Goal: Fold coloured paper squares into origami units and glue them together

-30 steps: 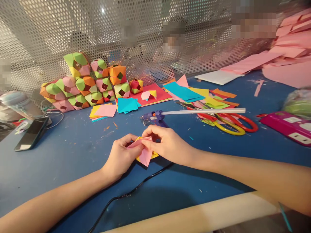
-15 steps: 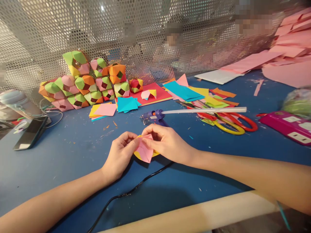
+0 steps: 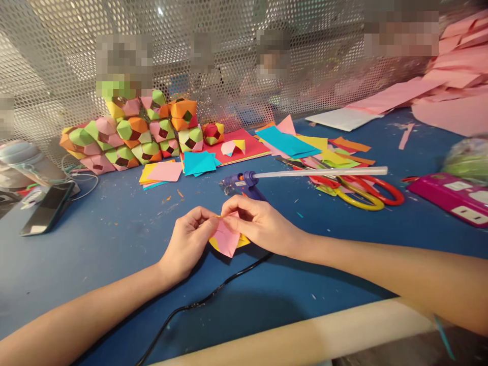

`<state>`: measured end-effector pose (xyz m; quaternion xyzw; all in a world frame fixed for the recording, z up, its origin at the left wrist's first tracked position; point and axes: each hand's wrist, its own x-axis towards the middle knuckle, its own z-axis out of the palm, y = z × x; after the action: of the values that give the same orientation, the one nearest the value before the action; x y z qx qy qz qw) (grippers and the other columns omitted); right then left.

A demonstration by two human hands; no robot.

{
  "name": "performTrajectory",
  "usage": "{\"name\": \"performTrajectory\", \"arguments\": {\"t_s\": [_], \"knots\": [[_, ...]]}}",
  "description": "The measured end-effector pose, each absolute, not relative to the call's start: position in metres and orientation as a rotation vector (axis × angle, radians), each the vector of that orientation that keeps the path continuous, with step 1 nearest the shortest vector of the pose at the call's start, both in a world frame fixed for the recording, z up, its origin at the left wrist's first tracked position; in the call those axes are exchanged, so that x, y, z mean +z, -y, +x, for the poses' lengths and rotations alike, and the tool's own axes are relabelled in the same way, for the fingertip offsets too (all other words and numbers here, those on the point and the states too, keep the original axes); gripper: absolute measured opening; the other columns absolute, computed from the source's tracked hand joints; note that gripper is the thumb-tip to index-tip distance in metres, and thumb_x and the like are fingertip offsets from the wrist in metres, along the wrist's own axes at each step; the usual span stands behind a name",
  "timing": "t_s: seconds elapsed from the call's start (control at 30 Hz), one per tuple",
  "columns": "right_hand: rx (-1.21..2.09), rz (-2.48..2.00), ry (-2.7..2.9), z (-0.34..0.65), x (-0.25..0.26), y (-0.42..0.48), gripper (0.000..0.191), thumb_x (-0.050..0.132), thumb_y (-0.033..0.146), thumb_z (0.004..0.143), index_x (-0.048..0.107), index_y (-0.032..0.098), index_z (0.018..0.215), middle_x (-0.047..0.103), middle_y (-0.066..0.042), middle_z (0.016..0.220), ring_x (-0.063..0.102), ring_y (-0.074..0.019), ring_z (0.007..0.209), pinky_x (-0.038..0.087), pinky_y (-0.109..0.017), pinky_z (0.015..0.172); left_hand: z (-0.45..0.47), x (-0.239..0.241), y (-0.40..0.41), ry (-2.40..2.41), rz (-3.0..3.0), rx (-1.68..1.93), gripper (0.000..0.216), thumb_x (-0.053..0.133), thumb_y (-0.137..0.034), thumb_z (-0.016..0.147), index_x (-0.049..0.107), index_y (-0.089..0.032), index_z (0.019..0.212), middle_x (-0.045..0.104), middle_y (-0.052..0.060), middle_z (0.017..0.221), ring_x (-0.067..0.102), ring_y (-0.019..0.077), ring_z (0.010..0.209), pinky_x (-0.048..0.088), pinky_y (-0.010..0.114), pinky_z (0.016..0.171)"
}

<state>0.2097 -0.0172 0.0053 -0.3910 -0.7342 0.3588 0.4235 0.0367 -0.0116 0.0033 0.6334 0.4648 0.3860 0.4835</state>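
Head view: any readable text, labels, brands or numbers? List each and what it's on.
Nothing reads as text.
glue gun: small white sticker on the body, print too small to read.
magenta box: white patches on top, blurred, no legible marks.
phone: pale patch at its near end, unreadable.
folded paper, pinched by the left hand and right hand: no print visible.
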Motion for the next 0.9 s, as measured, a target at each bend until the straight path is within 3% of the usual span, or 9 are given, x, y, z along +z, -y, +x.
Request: {"name": "performTrajectory", "arguments": {"t_s": [0.17,0.47,0.9], "knots": [[0.918,-0.979,1.845,0.2115,0.0083,0.0181,0.013,0.047,0.021,0.084,0.052,0.018,0.073,0.054,0.002,0.074,0.051,-0.0105,0.070,0.042,-0.022,0.065,0.0364,0.0023,0.0127,-1.144,1.642,0.886,0.014,0.054,-0.027,0.081,0.059,-0.016,0.072,0.055,-0.002,0.066,0.047,0.0096,0.062,0.039,0.020,0.058],[1.048,-1.092,1.813,0.2103,0.0102,0.0153,0.003,0.053,0.014,0.074,0.054,0.017,0.073,0.054,0.003,0.067,0.051,-0.0096,0.062,0.043,-0.022,0.058,0.0366,0.0030,0.0150,-1.166,1.777,0.842,0.015,0.052,-0.026,0.082,0.059,-0.017,0.073,0.055,-0.003,0.066,0.046,0.0093,0.062,0.037,0.019,0.057],[0.696,-1.006,1.930,0.2105,0.0038,0.0168,0.012,0.053,0.006,0.072,0.052,0.017,0.066,0.055,0.003,0.067,0.050,-0.0085,0.063,0.041,-0.021,0.061,0.0355,0.0050,0.0151,-1.126,1.812,0.842,0.019,0.051,-0.031,0.084,0.058,-0.016,0.076,0.056,-0.002,0.067,0.048,0.0095,0.062,0.039,0.019,0.058]]}}
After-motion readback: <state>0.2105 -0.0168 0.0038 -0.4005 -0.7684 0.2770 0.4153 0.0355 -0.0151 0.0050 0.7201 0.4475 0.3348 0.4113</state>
